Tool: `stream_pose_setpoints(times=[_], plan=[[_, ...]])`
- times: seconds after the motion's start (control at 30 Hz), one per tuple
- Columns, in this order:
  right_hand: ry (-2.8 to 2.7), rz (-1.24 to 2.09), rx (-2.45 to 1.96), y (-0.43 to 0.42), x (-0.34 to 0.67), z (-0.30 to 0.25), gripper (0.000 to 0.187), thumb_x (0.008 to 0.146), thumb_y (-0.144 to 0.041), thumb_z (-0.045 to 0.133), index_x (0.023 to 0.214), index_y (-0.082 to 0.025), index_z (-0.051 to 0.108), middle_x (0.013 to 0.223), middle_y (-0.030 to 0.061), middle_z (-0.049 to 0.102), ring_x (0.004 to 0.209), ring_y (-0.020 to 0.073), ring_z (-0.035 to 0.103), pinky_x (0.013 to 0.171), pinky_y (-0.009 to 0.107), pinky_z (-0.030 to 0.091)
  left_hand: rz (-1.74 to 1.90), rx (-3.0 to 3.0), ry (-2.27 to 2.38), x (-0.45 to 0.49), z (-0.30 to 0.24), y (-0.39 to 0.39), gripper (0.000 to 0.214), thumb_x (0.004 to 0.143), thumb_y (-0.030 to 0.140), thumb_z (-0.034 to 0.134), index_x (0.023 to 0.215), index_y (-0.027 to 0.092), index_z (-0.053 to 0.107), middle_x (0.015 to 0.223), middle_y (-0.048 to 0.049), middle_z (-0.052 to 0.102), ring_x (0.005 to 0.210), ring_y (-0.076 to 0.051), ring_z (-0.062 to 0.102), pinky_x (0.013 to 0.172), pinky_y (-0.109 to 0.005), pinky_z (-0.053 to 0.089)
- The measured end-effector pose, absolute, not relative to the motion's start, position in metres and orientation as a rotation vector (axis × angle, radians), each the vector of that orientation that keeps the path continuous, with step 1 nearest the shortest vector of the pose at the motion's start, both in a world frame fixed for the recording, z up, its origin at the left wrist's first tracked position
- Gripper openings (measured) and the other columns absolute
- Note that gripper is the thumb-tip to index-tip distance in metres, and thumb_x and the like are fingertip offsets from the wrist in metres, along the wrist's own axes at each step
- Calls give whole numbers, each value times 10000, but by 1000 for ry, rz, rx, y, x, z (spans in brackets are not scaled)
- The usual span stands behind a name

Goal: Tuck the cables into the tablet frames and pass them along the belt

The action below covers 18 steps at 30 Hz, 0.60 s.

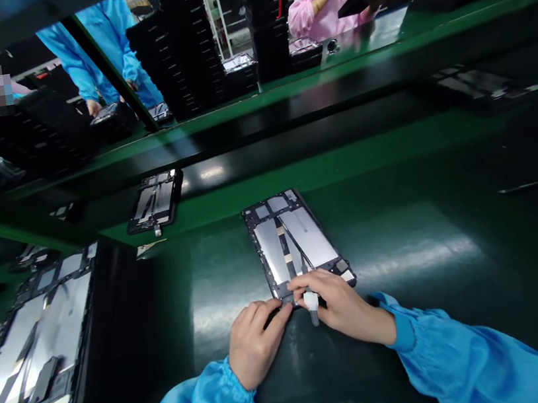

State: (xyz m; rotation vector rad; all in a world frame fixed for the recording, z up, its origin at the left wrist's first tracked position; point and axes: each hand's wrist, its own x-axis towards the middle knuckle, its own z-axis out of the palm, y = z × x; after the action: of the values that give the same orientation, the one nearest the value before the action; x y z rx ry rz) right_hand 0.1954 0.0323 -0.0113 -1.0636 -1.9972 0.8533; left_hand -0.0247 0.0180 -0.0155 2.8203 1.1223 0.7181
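Note:
An open tablet housing point(287, 239) lies on the green belt point(415, 314), its two silver battery panels showing and a dark strip running down the middle. My left hand point(259, 343) curls its fingertips against the near edge of the housing. My right hand point(338, 305) pinches a small white plug with a grey tip point(311, 303) at the housing's near right corner. The plug's contact point with the housing is hidden by my fingers. Both of my blue sleeves run towards me from the wrists.
A large open tablet point(34, 348) lies at the left, and a smaller one point(155, 201) lies further up the belt. A raised green rail point(255, 100) runs behind them. Beyond stand stacks of black trays point(183, 53) and co-workers in blue point(97, 45) and pink point(321, 1) smocks.

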Motion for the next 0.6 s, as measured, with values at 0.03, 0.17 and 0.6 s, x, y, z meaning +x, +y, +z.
stream_pose_setpoints(times=[0.03,0.17,0.6], plan=[[-2007,847,-1060,32,195,-11,433,781,24,469,1122,-226,560,933,40,704,883,229,635,787,352,465,710,2831,1118,-25,-16,18,265,977,163,500,1217,201,606,1072,-69,668,905,-175,582,771,-299,483],[-2019,812,-1062,31,195,-12,388,800,5,472,1102,-216,574,933,48,700,868,231,629,771,352,467,672,2876,1107,-27,-18,17,300,979,153,491,1264,196,577,1103,-76,660,930,-186,584,785,-307,473],[-1972,829,-1097,32,193,-13,321,882,-54,516,1145,-220,597,888,43,710,865,225,656,786,361,504,551,3033,1054,-27,-14,16,356,1015,138,356,1313,194,542,1139,-84,641,915,-187,570,750,-314,473]])
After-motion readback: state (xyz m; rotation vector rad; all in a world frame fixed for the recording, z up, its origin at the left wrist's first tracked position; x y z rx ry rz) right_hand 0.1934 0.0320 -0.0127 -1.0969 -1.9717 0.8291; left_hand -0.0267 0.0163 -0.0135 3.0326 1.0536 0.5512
